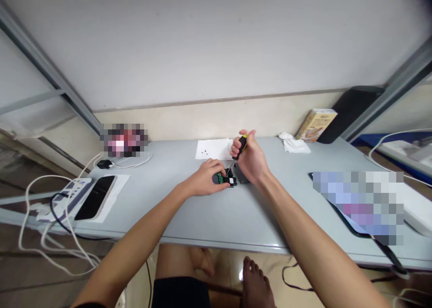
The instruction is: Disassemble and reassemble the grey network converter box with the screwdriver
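Note:
My right hand (251, 157) is wrapped round the yellow and black handle of a screwdriver (240, 147). Its shaft slants down to the left, with the tip at a small black device with a green circuit board (221, 178). Fingers and thumb of my left hand (209, 176) grip that device from the left and hold it on the desk. Part of it is hidden under the fingers. Just right of it, partly behind my right wrist, sits a dark grey block-like piece (241, 175). Beyond my hands, several tiny dark bits, perhaps screws, lie on a white paper sheet (212, 149).
On the left of the grey desk (162, 213) are a phone (96, 198), a power strip (76, 193) and loose white cables. A blurred-out tablet-like screen (354, 204) lies at right. Crumpled tissue (295, 145), a yellow box (316, 124) and a black cylinder (353, 112) stand back right.

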Available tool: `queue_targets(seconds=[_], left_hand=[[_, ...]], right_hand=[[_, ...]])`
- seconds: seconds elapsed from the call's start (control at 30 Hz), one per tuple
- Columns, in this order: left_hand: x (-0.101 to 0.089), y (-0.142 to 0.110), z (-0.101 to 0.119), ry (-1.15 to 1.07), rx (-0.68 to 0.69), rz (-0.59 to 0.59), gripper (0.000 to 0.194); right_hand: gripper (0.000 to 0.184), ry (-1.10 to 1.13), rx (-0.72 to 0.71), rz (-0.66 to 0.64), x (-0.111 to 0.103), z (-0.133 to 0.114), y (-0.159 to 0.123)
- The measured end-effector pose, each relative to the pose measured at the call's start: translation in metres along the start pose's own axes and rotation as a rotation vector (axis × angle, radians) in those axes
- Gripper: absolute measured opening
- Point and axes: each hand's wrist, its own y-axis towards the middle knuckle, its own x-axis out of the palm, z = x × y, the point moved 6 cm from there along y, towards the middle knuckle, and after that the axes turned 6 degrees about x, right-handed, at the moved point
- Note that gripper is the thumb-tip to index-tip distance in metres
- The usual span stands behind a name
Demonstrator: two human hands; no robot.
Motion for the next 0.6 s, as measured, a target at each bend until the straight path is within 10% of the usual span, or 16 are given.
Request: queue_targets(seconds=[0.6], left_hand=[[-0.0005,-0.0005,0.0005,-0.017,-0.026,0.004,0.02]], right_hand=[[0.036,-0.01,0.029,-0.03,0.0067,0.0033,-0.0048]])
